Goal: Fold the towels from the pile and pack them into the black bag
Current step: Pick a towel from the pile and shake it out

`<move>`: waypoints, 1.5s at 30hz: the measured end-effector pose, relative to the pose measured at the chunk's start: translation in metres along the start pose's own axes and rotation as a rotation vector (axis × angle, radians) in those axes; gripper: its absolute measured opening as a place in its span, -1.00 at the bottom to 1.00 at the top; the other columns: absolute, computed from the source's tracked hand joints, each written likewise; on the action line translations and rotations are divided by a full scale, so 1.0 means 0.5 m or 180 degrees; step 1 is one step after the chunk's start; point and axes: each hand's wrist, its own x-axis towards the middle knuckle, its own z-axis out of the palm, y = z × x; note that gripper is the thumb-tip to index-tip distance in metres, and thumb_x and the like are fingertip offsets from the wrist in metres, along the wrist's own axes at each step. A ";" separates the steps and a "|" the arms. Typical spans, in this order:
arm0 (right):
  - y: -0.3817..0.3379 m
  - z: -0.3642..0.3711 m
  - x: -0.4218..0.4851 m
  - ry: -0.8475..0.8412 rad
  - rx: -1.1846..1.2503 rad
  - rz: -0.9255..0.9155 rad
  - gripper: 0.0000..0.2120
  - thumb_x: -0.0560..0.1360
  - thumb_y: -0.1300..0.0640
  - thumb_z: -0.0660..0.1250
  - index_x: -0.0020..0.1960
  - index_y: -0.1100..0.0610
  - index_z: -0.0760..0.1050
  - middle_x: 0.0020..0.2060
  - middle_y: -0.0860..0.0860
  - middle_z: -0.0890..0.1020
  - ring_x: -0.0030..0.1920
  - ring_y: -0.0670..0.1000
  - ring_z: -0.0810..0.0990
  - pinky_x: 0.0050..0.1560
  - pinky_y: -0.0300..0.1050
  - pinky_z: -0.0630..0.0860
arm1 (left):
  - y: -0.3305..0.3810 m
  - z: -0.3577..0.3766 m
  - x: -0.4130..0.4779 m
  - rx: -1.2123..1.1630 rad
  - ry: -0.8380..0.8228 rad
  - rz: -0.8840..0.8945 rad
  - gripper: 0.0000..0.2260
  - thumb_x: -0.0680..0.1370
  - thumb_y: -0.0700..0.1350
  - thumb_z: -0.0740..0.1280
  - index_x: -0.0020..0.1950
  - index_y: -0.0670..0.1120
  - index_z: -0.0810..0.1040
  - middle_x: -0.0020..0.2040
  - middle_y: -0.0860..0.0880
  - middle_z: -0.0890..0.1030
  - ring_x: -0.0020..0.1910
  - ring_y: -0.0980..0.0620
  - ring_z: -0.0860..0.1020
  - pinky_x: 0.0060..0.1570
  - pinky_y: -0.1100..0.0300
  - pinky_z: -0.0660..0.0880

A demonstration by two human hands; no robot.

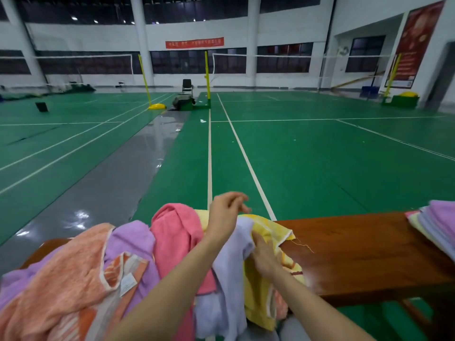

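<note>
A: While both hands are in the pile, I'd log this as the pick step, nothing folded yet. Agree?

B: Yes. Right hand lies on the lavender towel where it meets the yellow towel; fingers press into the cloth, but a real grasp or just a touch, I cannot tell.

A: Left hand?

B: Raised over the pink towel, fingers loosely curled, holding nothing I can see. Blurry, though.

A: Where do the towels sit?

B: Heaped on the left end of the wooden bench: orange, purple, pink, lavender, yellow, all tangled. A folded stack sits at the right end, well apart from the heap.

A: Black bag?

B: Not in view.

A: Next move?

B: Probably pull one towel free, lavender or yellow, find two corners, spread it on the bare bench between heap and stack. The layers overlap, so a neighbour may drag along.
</note>
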 end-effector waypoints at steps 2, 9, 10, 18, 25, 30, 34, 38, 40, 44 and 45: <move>-0.034 -0.018 -0.004 0.0494 0.0428 -0.0271 -0.52 0.63 -0.11 -0.10 0.24 0.14 0.45 0.28 0.13 0.47 0.40 0.13 0.25 0.37 0.10 0.15 | 0.021 0.002 0.030 0.0551 -0.0121 -0.0114 -0.82 0.60 -0.25 0.17 0.05 -0.16 0.57 -0.16 -0.14 0.61 -0.10 0.00 0.54 -0.02 0.21 0.40; -0.089 -0.040 -0.034 0.0352 0.1403 -0.0099 -0.62 0.59 -0.08 0.16 -0.33 0.10 0.33 -0.42 -0.04 0.38 -0.35 -0.03 0.34 -0.33 -0.15 0.25 | -0.056 -0.002 0.001 0.2951 -0.1312 -0.1115 -0.50 0.47 0.04 0.36 0.31 -0.20 0.41 0.26 -0.16 0.47 0.25 -0.12 0.45 0.19 0.15 0.38; -0.086 -0.043 -0.031 0.0311 0.1467 0.0013 -0.62 0.58 -0.08 0.16 -0.35 0.07 0.32 -0.43 -0.04 0.39 -0.34 -0.01 0.36 -0.34 -0.16 0.26 | -0.061 0.000 0.006 0.2961 -0.1247 -0.1142 -0.46 0.44 0.07 0.39 0.31 -0.19 0.40 0.25 -0.16 0.48 0.24 -0.10 0.46 0.17 0.15 0.39; -0.087 -0.067 -0.034 -0.0554 0.2159 0.0883 -0.89 0.47 0.19 0.37 -0.12 0.20 0.45 -0.33 0.07 0.48 -0.37 0.00 0.48 -0.39 -0.19 0.43 | -0.036 -0.016 0.037 0.3076 -0.1531 -0.1138 -0.90 0.48 -0.24 0.33 -0.09 -0.22 0.42 -0.06 -0.13 0.56 -0.05 -0.08 0.49 -0.18 0.14 0.43; -0.159 -0.106 -0.041 -0.0640 0.2609 0.0630 -0.88 0.61 0.15 0.14 0.06 0.13 0.44 -0.05 0.12 0.52 -0.19 0.04 0.47 -0.21 -0.07 0.46 | -0.008 -0.088 0.059 0.2460 -0.1498 -0.1335 -0.75 0.45 -0.20 0.39 -0.35 -0.17 0.38 -0.42 -0.03 0.32 -0.45 0.06 0.33 -0.62 0.35 0.30; -0.252 -0.211 -0.015 -0.0223 0.2950 0.0165 -0.77 0.63 0.10 0.07 -0.02 0.18 0.45 -0.01 0.15 0.50 -0.18 0.05 0.47 -0.24 -0.13 0.41 | 0.029 -0.144 0.080 0.1217 -0.1183 -0.0878 -0.77 0.51 -0.11 0.38 -0.32 -0.10 0.45 -0.36 0.00 0.39 -0.38 0.09 0.35 -0.43 0.38 0.36; -0.289 -0.297 -0.017 -0.0042 0.3831 -0.0101 -0.65 0.63 0.11 0.07 0.27 0.32 0.41 0.15 0.18 0.55 0.04 0.12 0.51 -0.21 -0.13 0.48 | 0.081 -0.135 0.082 -0.0488 -0.0884 -0.0660 -0.78 0.45 -0.06 0.43 -0.20 -0.10 0.42 -0.23 -0.05 0.48 -0.22 0.02 0.44 -0.20 0.17 0.38; -0.309 -0.375 -0.027 0.0115 0.4098 -0.0315 -0.61 0.64 0.07 0.04 0.29 0.32 0.40 0.17 0.20 0.56 0.06 0.12 0.53 -0.23 -0.11 0.50 | 0.147 -0.117 0.098 -0.0748 -0.0891 -0.0637 -0.59 0.24 0.01 0.47 -0.02 -0.08 0.44 -0.09 -0.08 0.60 -0.15 -0.01 0.55 -0.18 0.13 0.45; -0.308 -0.412 -0.037 0.0194 0.4027 -0.0468 -0.64 0.64 0.06 0.05 0.19 0.27 0.47 0.00 0.13 0.63 -0.03 0.08 0.57 -0.25 -0.15 0.52 | 0.164 -0.110 0.104 -0.0746 -0.1003 -0.0660 -0.47 0.23 -0.05 0.55 0.13 -0.08 0.45 0.02 -0.10 0.62 -0.08 -0.03 0.62 -0.11 0.11 0.54; -0.261 -0.470 -0.047 0.0346 0.3822 -0.0532 -0.73 0.61 0.03 0.15 0.00 0.18 0.54 -0.24 0.01 0.67 -0.17 0.00 0.61 -0.27 -0.20 0.56 | 0.201 -0.105 0.098 -0.0084 -0.1500 -0.0486 -0.79 0.38 -0.07 0.49 -0.05 -0.11 0.61 -0.17 -0.02 0.69 -0.23 0.04 0.66 -0.20 0.21 0.59; -0.244 -0.478 -0.049 0.0404 0.3759 -0.0493 -0.74 0.59 0.02 0.20 0.02 0.18 0.55 -0.20 0.02 0.67 -0.16 0.01 0.62 -0.25 -0.18 0.56 | 0.210 -0.101 0.096 0.0023 -0.1530 -0.0466 -0.85 0.41 -0.09 0.48 -0.10 -0.12 0.62 -0.22 -0.01 0.69 -0.26 0.03 0.65 -0.22 0.22 0.59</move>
